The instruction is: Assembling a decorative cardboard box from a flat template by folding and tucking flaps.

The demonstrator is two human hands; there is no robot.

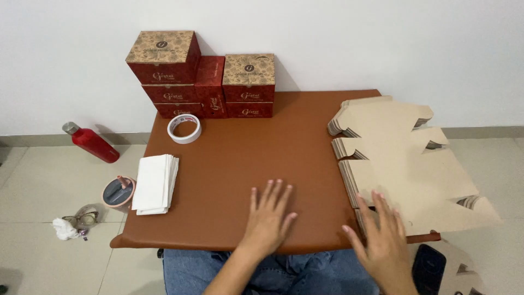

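Resting flat and open, the left hand (268,216) holds nothing; the right hand (382,240), open too, touches the blanks (406,164), which overhang the worktop (245,164) and could slide off.

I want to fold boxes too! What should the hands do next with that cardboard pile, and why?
Probably the right hand should slide the top sheet off the stack of flat cardboard box blanks onto the brown table. Its fingers already rest on the stack's near edge, the left hand lies flat and empty, and the finished red boxes stand at the far edge.
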